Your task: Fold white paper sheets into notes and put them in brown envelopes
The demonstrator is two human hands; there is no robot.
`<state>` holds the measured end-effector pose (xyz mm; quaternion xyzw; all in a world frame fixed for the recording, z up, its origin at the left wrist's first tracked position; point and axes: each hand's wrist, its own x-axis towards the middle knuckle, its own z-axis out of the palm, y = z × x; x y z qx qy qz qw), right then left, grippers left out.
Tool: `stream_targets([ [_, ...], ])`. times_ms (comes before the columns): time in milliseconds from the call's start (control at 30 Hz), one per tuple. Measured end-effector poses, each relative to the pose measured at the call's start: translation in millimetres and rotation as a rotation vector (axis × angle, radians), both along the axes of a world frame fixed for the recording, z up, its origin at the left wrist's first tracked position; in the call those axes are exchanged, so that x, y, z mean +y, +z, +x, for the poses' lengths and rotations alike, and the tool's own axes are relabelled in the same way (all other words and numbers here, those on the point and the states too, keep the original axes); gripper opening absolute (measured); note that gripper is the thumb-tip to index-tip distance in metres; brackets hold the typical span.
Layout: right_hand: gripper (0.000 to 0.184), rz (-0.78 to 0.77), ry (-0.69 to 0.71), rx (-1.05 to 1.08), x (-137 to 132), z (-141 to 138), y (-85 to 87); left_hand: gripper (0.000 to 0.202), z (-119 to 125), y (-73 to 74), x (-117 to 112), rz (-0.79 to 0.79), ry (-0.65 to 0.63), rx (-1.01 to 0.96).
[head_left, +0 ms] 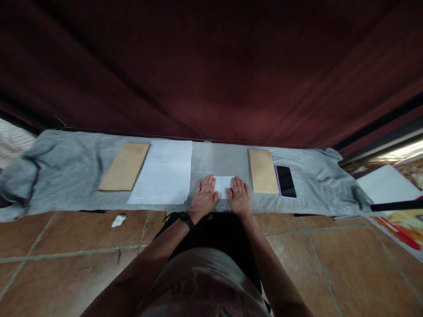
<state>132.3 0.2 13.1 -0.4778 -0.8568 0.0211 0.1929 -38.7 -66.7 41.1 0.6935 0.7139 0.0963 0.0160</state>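
Note:
A small white piece of paper, perhaps folded, lies flat on the grey cloth near the front edge. My left hand rests flat over its left end, fingers stretched forward. Over the right end lies my right hand, also flat with fingers extended. Left of my left hand is a larger stack or sheet of white paper. A brown envelope lies just right of my right hand. Parts of the small paper are hidden under my fingers.
Another brown envelope lies at the left, touching the white sheets. A smartphone lies beside the right envelope. Grey cloth covers the narrow table. A dark red curtain hangs behind it. A white scrap is on the tiled floor.

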Motion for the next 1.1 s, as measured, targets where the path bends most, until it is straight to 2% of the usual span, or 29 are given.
stream_targets([
  [333,0.055,-0.008,-0.095,0.014,-5,9,1.6,0.062,-9,-0.8,-13,0.013,0.041,0.023],
  [433,0.052,-0.046,-0.146,0.041,-8,9,9.8,0.062,-9,-0.2,-15,0.005,0.058,0.029],
  [633,0.04,-0.227,-0.277,0.024,-4,7,34.3,0.063,-6,3.1,-15,0.001,0.061,0.05],
  [833,0.033,-0.346,-0.289,0.02,7,4,44.3,0.063,-6,3.8,-15,-0.004,0.046,0.065],
  [967,0.032,-0.443,-0.325,0.122,11,4,45.7,0.065,-7,2.1,-15,-0.007,0.049,0.063],
  [1100,0.024,-0.583,-0.35,0.4,17,10,46.0,0.065,-7,1.1,-15,-0.013,0.055,0.048],
])
